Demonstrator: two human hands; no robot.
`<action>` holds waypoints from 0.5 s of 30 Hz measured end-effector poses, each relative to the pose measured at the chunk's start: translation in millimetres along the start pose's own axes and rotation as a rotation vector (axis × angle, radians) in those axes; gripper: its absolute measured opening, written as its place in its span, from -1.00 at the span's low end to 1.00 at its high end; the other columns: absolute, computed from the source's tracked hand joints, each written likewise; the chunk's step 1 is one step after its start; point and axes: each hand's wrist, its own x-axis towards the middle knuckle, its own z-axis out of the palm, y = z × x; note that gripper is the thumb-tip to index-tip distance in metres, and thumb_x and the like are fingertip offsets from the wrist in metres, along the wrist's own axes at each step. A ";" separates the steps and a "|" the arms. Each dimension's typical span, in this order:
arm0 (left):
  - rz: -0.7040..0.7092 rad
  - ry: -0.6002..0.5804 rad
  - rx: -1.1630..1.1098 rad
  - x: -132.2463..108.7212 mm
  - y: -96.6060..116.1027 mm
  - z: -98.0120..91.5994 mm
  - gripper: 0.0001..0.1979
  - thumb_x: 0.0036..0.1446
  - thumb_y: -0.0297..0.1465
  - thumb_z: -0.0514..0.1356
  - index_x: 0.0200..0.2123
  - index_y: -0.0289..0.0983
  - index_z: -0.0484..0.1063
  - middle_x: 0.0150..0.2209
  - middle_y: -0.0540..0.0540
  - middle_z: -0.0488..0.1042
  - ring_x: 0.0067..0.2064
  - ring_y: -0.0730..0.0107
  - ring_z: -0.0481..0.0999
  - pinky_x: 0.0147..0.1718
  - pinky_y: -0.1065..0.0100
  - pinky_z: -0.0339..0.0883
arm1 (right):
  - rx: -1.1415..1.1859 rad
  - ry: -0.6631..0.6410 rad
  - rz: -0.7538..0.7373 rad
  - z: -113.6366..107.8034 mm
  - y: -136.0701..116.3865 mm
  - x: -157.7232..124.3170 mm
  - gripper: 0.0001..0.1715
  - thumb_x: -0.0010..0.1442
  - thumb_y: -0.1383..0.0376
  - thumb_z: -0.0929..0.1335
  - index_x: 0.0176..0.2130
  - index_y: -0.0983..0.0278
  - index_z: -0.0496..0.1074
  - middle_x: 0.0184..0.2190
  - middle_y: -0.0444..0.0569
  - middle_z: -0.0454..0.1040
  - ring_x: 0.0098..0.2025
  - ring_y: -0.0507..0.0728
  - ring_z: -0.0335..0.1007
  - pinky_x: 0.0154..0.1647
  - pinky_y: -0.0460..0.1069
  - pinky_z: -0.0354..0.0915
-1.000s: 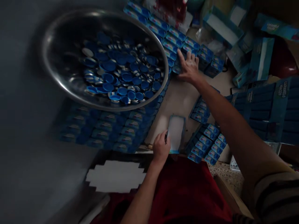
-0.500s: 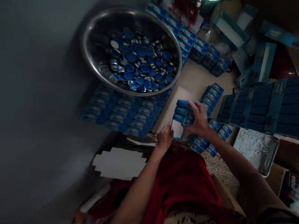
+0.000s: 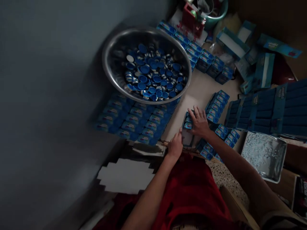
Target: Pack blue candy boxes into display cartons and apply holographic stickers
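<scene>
A small open blue box point(image 3: 187, 138) with a pale inside sits on the worktable in front of me. Its far part holds several little blue packs point(image 3: 188, 124). My left hand point(image 3: 175, 145) is closed at the box's left edge, the index finger along its wall. On top of the packs rests my right hand point(image 3: 200, 123), fingers spread and pointing away from me; it partly covers the packs and the box's right side. Similar blue packs stand in a row point(image 3: 217, 106) to the right of this hand, and another group point(image 3: 206, 149) stands nearer me.
A steel bowl point(image 3: 107, 68) of blue-and-silver round tins stands on stacked blue packs point(image 3: 130, 123) at the left. Bundled blue cartons point(image 3: 266, 111) and a metal tray point(image 3: 279, 171) of pale pellets are to the right. Torn-open boxes point(image 3: 232, 43) lie behind; white card point(image 3: 126, 175) lies lower left.
My right hand has lowered the blue packs into the box, and its fingers have spread over them. My left hand stays at the box edge. The camera view has shifted slightly.
</scene>
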 end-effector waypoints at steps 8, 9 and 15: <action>-0.281 0.338 -1.114 64.3 55.6 -137.7 -0.32 0.33 0.02 0.26 0.33 -0.20 0.22 -0.13 -0.15 0.63 -0.29 0.26 0.72 -0.27 0.26 0.64 | 0.059 -0.054 0.027 -0.5 -8.3 -11.4 0.40 0.07 0.00 0.61 0.61 0.24 -0.03 0.63 0.34 -0.22 0.65 0.53 -0.28 0.57 0.50 -0.20; -0.321 0.350 -1.178 82.9 60.9 -151.5 -0.42 0.35 0.00 0.24 0.25 -0.22 0.30 -0.16 -0.14 0.64 -0.29 0.27 0.71 -0.28 0.27 0.64 | 0.069 -0.053 0.027 0.1 -9.3 -12.2 0.40 0.08 0.00 0.61 0.61 0.23 -0.04 0.63 0.33 -0.22 0.65 0.53 -0.28 0.57 0.50 -0.20; -0.681 0.410 -1.248 151.8 76.5 -183.9 -0.90 0.14 -0.57 0.16 -0.39 -0.29 0.36 -0.45 -0.03 0.52 -0.38 0.38 0.61 -0.28 0.34 0.64 | 0.115 -0.051 0.024 7.9 -5.4 -9.9 0.43 0.07 0.03 0.63 0.61 0.21 -0.07 0.63 0.32 -0.21 0.65 0.53 -0.30 0.56 0.52 -0.23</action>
